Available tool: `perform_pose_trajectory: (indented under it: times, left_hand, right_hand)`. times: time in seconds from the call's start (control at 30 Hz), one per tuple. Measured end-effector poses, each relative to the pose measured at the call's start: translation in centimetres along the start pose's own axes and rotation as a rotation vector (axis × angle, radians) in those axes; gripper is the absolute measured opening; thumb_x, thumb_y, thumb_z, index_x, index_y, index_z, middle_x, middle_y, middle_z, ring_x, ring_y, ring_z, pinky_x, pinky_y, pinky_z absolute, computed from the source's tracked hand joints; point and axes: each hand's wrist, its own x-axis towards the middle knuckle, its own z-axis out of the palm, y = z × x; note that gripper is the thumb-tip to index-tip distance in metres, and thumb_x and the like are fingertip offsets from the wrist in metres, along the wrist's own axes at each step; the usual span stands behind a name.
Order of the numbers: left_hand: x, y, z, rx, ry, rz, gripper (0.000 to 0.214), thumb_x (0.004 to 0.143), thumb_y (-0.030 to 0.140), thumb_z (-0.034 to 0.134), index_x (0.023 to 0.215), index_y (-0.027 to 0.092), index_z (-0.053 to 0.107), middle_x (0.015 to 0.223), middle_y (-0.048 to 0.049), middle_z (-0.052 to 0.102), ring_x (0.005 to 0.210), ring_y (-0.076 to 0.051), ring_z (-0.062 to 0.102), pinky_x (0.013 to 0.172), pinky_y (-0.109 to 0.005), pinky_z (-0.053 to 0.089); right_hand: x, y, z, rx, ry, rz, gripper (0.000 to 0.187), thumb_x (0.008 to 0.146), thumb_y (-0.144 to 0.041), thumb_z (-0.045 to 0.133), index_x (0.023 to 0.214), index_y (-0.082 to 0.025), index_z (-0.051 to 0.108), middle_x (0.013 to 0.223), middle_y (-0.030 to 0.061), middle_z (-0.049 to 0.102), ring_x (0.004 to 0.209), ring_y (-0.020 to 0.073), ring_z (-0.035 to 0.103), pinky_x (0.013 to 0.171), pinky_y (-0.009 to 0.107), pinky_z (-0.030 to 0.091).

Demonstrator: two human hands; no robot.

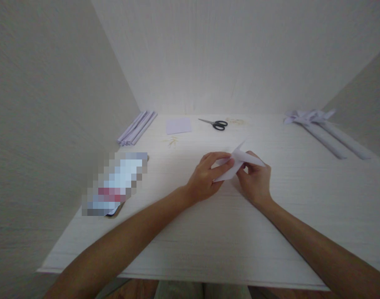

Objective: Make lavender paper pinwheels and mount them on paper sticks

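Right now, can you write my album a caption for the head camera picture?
Left hand and right hand hold folded paper over a table, with scissors lying farther back.

Small walled-in craft booth (208, 58): pale tabletop (190, 245), scissors (213, 123), rolled paper tubes (137, 128).

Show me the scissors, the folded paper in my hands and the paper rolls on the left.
Scissors (214, 123), head view: where blades meet handles.
Folded paper (239, 158), head view: near its middle.
Paper rolls (137, 128), head view: middle of the bundle.
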Motion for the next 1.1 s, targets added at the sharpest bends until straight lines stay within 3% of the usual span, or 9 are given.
perform_pose_trajectory:
  times: [0.47, 0.7, 0.93, 1.1]
  left_hand:
    - [0.18, 0.25, -0.56, 0.163, -0.054, 0.036, 0.037, 0.077, 0.017, 0.041, 0.115, 0.017, 0.045, 0.112, -0.0113, 0.056, 0.105, -0.014, 0.05, 0.093, -0.035, 0.034]
    - [0.54, 0.62, -0.77, 0.242, -0.117, 0.042, 0.042, 0.075, 0.021, 0.043, 0.117, 0.014, 0.043, 0.114, -0.0115, 0.056, 0.109, -0.016, 0.048, 0.096, -0.037, 0.029]
    - [0.31, 0.57, -0.28, 0.217, -0.094, 0.025, 0.042, 0.073, 0.015, 0.043, 0.115, 0.014, 0.043, 0.113, -0.0119, 0.056, 0.107, -0.015, 0.05, 0.093, -0.035, 0.035]
    - [0.22, 0.4, -0.09, 0.187, -0.067, 0.023, 0.043, 0.072, 0.015, 0.045, 0.114, 0.013, 0.043, 0.113, -0.0135, 0.055, 0.106, -0.016, 0.05, 0.09, -0.034, 0.039]
  right_hand:
    - [-0.17, -0.2, -0.17, -0.093, -0.009, -0.094, 0.017, 0.072, -0.012, 0.047, 0.057, -0.018, 0.051, 0.057, -0.0009, 0.05, 0.054, 0.0117, 0.046, 0.051, 0.024, 0.036]
    - [-0.19, 0.14, 0.0, 0.07, -0.067, 0.049, 0.014, 0.074, -0.014, 0.045, 0.062, -0.017, 0.052, 0.061, -0.0007, 0.051, 0.056, 0.0112, 0.046, 0.052, 0.024, 0.037]
    - [0.13, -0.5, -0.06, 0.102, -0.005, 0.119, 0.018, 0.069, -0.013, 0.052, 0.053, -0.017, 0.043, 0.052, -0.0055, 0.037, 0.05, 0.0079, 0.036, 0.046, 0.021, 0.029]
    - [0.15, -0.72, -0.13, 0.122, -0.039, 0.13, 0.013, 0.069, -0.012, 0.048, 0.057, -0.017, 0.046, 0.054, -0.0047, 0.042, 0.051, 0.0083, 0.038, 0.047, 0.022, 0.03]
